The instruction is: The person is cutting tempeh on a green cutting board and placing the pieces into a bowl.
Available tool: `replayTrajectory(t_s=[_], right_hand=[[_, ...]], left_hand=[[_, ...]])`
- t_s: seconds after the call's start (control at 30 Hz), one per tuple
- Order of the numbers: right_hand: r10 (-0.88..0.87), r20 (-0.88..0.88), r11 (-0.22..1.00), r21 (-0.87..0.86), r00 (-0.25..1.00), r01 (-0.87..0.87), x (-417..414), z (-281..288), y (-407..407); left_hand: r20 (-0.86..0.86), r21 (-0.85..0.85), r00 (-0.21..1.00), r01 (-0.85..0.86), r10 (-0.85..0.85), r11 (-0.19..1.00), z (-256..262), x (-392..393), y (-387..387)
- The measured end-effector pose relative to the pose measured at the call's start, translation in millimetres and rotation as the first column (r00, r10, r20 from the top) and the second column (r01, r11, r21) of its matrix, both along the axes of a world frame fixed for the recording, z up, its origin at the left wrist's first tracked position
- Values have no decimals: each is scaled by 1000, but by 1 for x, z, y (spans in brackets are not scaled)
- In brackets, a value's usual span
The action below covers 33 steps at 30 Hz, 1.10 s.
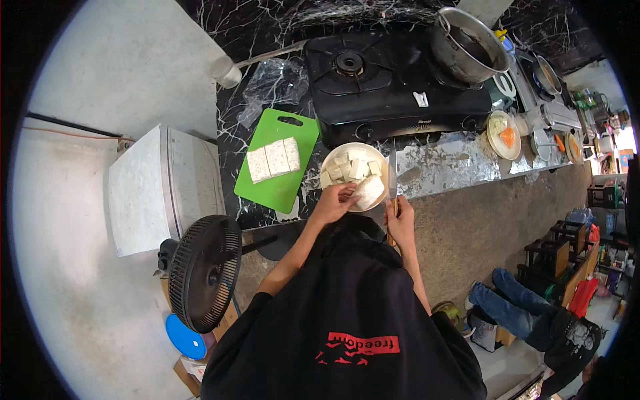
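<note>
A round cream bowl [325,165] near the counter's edge holds several pale cubes that look like tofu [358,169]. My left hand [336,202] is at the bowl's near rim, its fingers on a whitish, speckled block [369,192] that looks like tempeh. My right hand [401,220] grips the wooden handle of a kitchen knife [392,172]; its blade points away from me, just right of the bowl. Left of the bowl, a green cutting board [277,192] lies at a slant, bearing a similar speckled slab [273,160] divided into three pieces.
Behind the bowl stands a black two-burner gas stove [370,110] with a large metal pot [470,50] at its right. A crumpled plastic bag [277,82] lies beyond the board. Rightward is a plate with orange pieces [504,135]. A black fan [205,275] stands left; a person [540,320] is at lower right.
</note>
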State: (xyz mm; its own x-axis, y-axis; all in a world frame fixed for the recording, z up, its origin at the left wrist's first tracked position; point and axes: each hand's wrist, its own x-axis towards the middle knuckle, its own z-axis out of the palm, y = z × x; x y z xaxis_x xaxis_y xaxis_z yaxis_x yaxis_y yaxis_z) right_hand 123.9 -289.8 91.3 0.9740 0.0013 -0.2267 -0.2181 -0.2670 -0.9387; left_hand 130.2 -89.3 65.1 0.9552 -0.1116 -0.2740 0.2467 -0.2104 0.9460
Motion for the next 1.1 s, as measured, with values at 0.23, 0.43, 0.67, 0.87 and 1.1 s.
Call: replayTrajectory(t_s=[0.23, 0.43, 0.67, 0.87, 1.1], right_hand=[[-17, -5, 1000, 18, 1000, 17, -1, -4, -3], [18, -3, 1000, -1, 1000, -18, 2, -6, 0], [142, 15, 990, 5, 990, -143, 11, -1, 15], [407, -61, 906, 151, 911, -395, 22, 12, 48], [683, 151, 719, -317, 715, -619, 77, 21, 149]], left_hand=[[-179, -315, 984, -47, -11, 948, 15, -6, 28], [-184, -543, 983, -77, -28, 836, 15, -17, 41], [-172, -712, 977, -210, 124, 670, 3, -41, 56], [-137, -781, 957, -263, 255, 567, 11, -64, 73], [-179, -757, 890, -396, 419, 520, 19, -85, 97]])
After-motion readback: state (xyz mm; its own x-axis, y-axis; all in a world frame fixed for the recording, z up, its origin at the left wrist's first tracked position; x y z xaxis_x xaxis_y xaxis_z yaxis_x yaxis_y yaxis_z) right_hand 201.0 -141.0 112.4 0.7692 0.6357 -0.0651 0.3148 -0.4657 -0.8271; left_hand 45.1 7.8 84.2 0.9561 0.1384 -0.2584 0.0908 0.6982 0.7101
